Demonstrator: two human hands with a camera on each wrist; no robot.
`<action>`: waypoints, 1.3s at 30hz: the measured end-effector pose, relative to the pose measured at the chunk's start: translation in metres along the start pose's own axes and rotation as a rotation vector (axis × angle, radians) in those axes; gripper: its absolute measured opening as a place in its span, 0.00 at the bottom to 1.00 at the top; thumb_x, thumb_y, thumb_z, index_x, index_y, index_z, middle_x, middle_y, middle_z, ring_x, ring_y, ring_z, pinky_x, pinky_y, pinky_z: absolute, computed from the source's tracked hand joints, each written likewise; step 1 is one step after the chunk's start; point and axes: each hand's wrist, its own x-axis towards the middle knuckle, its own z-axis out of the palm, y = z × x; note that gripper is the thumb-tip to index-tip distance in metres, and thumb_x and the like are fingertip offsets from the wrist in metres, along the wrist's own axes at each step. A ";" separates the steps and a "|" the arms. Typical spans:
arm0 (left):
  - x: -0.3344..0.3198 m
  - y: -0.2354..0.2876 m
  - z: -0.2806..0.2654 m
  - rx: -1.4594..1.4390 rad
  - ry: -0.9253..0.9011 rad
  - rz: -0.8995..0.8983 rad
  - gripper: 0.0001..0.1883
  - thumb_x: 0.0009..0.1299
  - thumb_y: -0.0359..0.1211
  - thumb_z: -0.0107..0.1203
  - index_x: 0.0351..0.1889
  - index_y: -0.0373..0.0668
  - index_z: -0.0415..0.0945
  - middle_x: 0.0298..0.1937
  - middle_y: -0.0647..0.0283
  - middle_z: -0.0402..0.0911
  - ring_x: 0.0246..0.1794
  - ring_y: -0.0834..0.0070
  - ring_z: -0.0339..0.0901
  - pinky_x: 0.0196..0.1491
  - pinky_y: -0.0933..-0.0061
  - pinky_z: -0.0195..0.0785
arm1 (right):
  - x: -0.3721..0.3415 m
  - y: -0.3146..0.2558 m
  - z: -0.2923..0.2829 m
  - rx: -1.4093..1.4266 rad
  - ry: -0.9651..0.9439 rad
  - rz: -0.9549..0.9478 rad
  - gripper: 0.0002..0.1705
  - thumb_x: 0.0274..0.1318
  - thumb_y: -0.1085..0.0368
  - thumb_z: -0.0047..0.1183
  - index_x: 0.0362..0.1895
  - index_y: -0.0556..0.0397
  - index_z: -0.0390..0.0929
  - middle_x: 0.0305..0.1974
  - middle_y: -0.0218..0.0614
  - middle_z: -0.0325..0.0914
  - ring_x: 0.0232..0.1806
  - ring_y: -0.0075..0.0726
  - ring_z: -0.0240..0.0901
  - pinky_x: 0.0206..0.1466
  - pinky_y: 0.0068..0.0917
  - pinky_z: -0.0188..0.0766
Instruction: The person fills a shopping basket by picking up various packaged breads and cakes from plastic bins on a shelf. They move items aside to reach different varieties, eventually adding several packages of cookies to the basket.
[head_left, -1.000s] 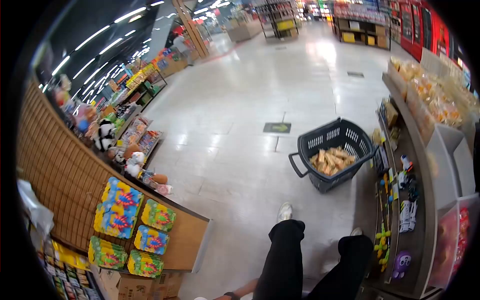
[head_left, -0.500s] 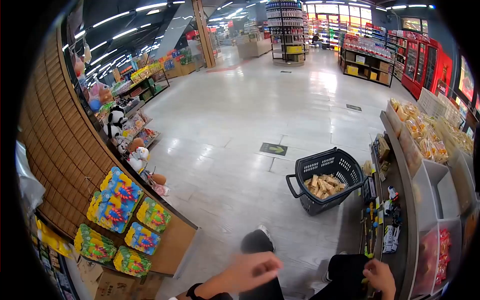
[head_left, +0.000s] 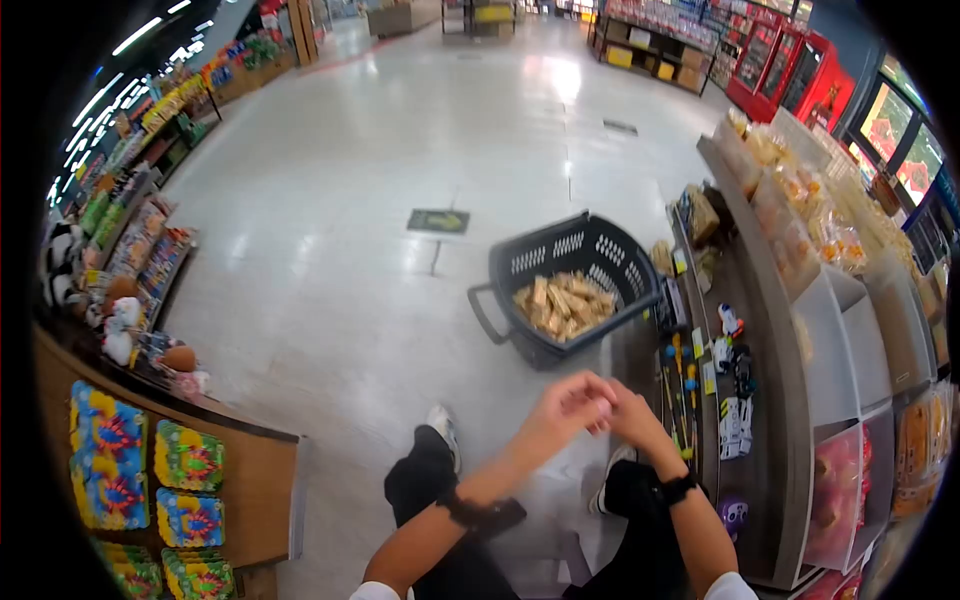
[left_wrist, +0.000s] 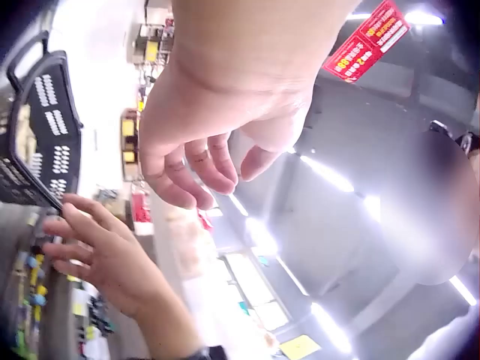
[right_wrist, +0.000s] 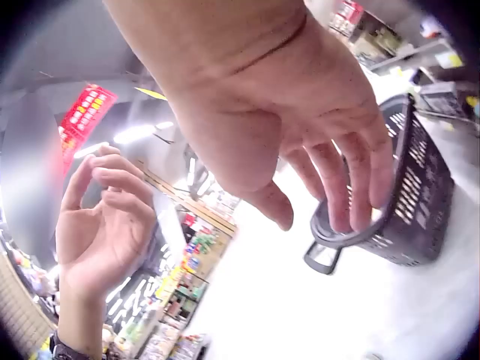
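Left hand (head_left: 572,408) and right hand (head_left: 637,420) empty, loosely curled; shopping basket (head_left: 640,285) of tan packets (head_left: 568,305) stands on floor (head_left: 340,290) (presumably freeing both).

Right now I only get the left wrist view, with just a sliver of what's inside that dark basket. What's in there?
Observer: The head view shows a heap of small tan pieces in the basket.
Operator: Neat! Does my left hand have anything worn behind it?
Observer: Yes, the head view shows a dark band at that wrist.
Operator: And is anything marked on the ground near the basket?
Observer: Yes, a dark rectangular floor sign, above and left of the basket in the head view.
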 end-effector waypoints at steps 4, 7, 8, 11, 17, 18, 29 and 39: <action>0.000 -0.103 -0.074 -0.075 0.317 -0.132 0.08 0.72 0.33 0.51 0.45 0.42 0.73 0.36 0.66 0.77 0.36 0.77 0.75 0.43 0.74 0.69 | 0.046 0.057 0.069 0.084 0.108 0.169 0.41 0.48 0.61 0.62 0.67 0.42 0.57 0.37 0.51 0.81 0.38 0.58 0.79 0.44 0.44 0.74; -0.013 -0.148 -0.103 -0.158 0.405 -0.278 0.09 0.71 0.33 0.53 0.47 0.43 0.73 0.38 0.66 0.77 0.39 0.77 0.75 0.42 0.74 0.70 | 0.093 0.083 0.107 0.085 0.113 0.197 0.46 0.47 0.64 0.61 0.70 0.40 0.52 0.40 0.54 0.80 0.41 0.61 0.78 0.46 0.47 0.73; -0.017 -0.152 -0.102 -0.083 0.447 -0.282 0.10 0.70 0.33 0.54 0.47 0.43 0.73 0.38 0.66 0.77 0.39 0.77 0.76 0.42 0.73 0.70 | 0.104 0.089 0.120 0.020 0.136 0.152 0.48 0.47 0.65 0.61 0.71 0.38 0.50 0.41 0.55 0.79 0.42 0.62 0.77 0.46 0.48 0.73; -0.015 -0.154 -0.109 -0.060 0.461 -0.284 0.10 0.69 0.32 0.55 0.47 0.42 0.73 0.39 0.66 0.77 0.39 0.77 0.76 0.42 0.73 0.70 | 0.141 0.088 0.129 -0.103 0.121 0.093 0.48 0.47 0.64 0.61 0.71 0.38 0.50 0.40 0.56 0.80 0.43 0.65 0.76 0.46 0.50 0.73; -0.011 -0.151 -0.115 -0.087 0.496 -0.307 0.08 0.69 0.31 0.55 0.45 0.43 0.74 0.42 0.67 0.78 0.39 0.76 0.76 0.42 0.73 0.69 | 0.160 0.100 0.132 -0.100 0.090 0.294 0.37 0.48 0.51 0.65 0.60 0.44 0.62 0.43 0.57 0.79 0.44 0.68 0.75 0.48 0.50 0.71; -0.013 -0.154 -0.116 0.029 0.541 -0.306 0.08 0.69 0.30 0.55 0.45 0.43 0.73 0.44 0.67 0.77 0.40 0.76 0.75 0.42 0.74 0.69 | 0.155 0.105 0.133 -0.066 0.134 0.296 0.34 0.49 0.47 0.64 0.56 0.46 0.67 0.42 0.56 0.79 0.44 0.66 0.75 0.48 0.49 0.71; -0.047 -0.188 -0.149 1.133 0.776 -0.108 0.15 0.58 0.29 0.62 0.44 0.45 0.74 0.47 0.57 0.70 0.54 0.58 0.65 0.57 0.61 0.60 | 0.016 0.156 0.126 0.379 0.449 0.427 0.12 0.53 0.56 0.57 0.36 0.48 0.82 0.24 0.36 0.80 0.28 0.35 0.78 0.36 0.30 0.72; -0.106 -0.184 -0.136 1.219 1.022 -0.664 0.52 0.57 0.38 0.66 0.74 0.47 0.41 0.74 0.32 0.35 0.72 0.28 0.36 0.68 0.43 0.49 | -0.090 0.123 0.148 0.306 0.551 0.483 0.08 0.49 0.69 0.49 0.31 0.54 0.81 0.29 0.47 0.80 0.36 0.52 0.79 0.41 0.38 0.73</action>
